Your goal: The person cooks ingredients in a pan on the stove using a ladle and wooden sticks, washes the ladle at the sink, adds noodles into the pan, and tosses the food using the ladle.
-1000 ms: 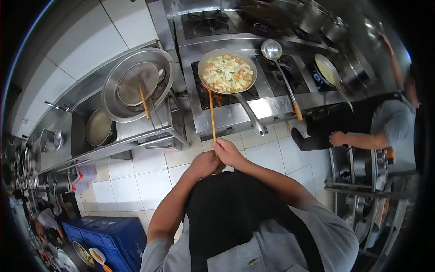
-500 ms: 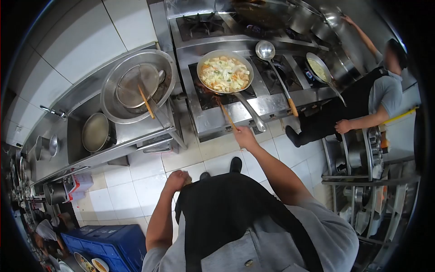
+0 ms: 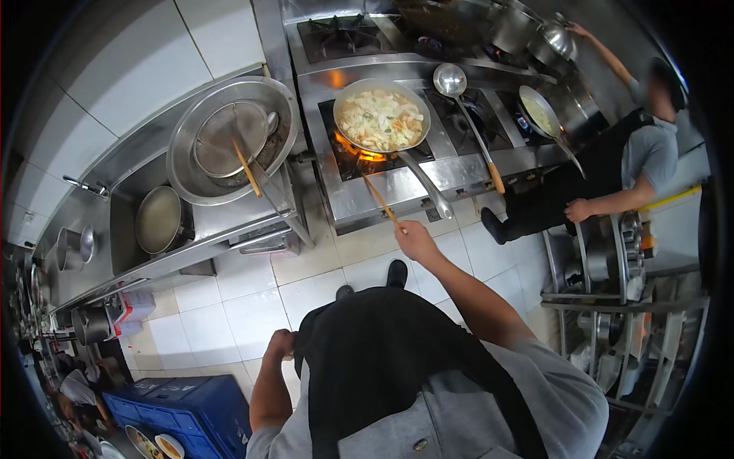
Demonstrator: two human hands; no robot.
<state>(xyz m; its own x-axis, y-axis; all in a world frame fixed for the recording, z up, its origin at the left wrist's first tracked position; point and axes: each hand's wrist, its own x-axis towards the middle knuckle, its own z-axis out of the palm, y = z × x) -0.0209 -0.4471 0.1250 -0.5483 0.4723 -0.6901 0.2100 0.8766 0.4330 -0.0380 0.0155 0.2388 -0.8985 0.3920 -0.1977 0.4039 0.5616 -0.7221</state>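
My right hand (image 3: pixel 417 242) grips a thin wooden stick (image 3: pixel 380 199), its far tip at the edge of a burner where orange flames (image 3: pixel 358 153) show. Over those flames sits a frying pan (image 3: pixel 417 165) of chopped cabbage and other vegetables (image 3: pixel 382 118), its long metal handle pointing toward me. Nothing touches that handle. Down by the left side of my black apron is my left hand (image 3: pixel 281 344), fingers curled; what they hold, if anything, is hidden.
A ladle (image 3: pixel 472 126) rests across the stove, right of the pan. Beyond it a smaller pan (image 3: pixel 540 113) sits near a co-worker (image 3: pixel 650 153). At left, a large basin (image 3: pixel 187 187) holds a strainer (image 3: pixel 229 138). A blue crate (image 3: pixel 180 413) stands lower left.
Flames have grown bright under the pan. The stick and my right hand have drawn slightly back toward me. My left hand has dropped lower and left, beside the apron.
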